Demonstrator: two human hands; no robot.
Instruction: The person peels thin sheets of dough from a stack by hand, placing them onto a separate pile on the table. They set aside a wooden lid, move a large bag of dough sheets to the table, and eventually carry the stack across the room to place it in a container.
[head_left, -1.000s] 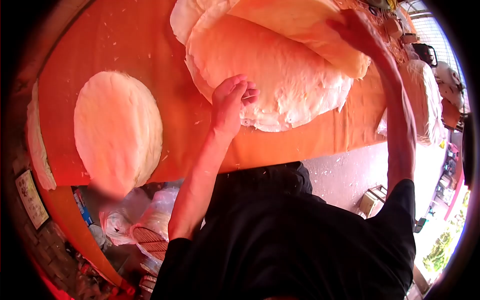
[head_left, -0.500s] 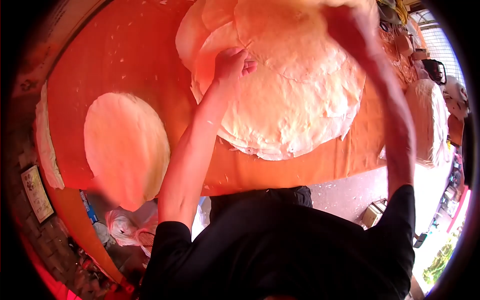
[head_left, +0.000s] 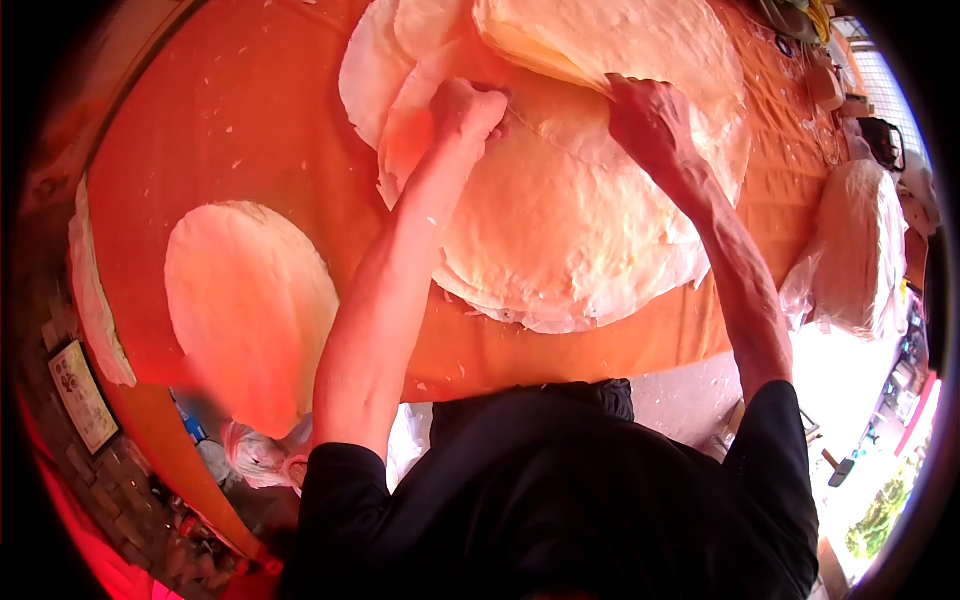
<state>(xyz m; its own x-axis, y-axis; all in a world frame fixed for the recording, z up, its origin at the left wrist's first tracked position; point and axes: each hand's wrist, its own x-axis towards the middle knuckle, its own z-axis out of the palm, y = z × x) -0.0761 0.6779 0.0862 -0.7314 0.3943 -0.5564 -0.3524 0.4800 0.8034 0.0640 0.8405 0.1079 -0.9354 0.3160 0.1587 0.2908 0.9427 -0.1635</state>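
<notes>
A stack of large, thin, pale round flatbreads (head_left: pixel 570 230) lies in front of me, with uneven, overlapping edges. My right hand (head_left: pixel 655 118) is closed on the near edge of the top flatbread (head_left: pixel 600 35), lifting it in a fold off the stack. Over the left part of the pile, my left hand (head_left: pixel 468 108) is closed with its fingers curled under; whether it grips a sheet edge is hidden. Apart to the left lies another pale round flatbread pile (head_left: pixel 250 300), whose near end hangs over the table edge.
An orange cloth (head_left: pixel 270 120) with scattered crumbs covers the table. A plastic-wrapped bundle of pale sheets (head_left: pixel 865 245) stands at the right. Below the table's left edge hangs a white plastic bag (head_left: pixel 258 455). A framed picture (head_left: pixel 83 397) is at far left.
My right hand has come down and inward from the upper right and now holds the lifted edge of the top flatbread. The left hand has barely moved.
</notes>
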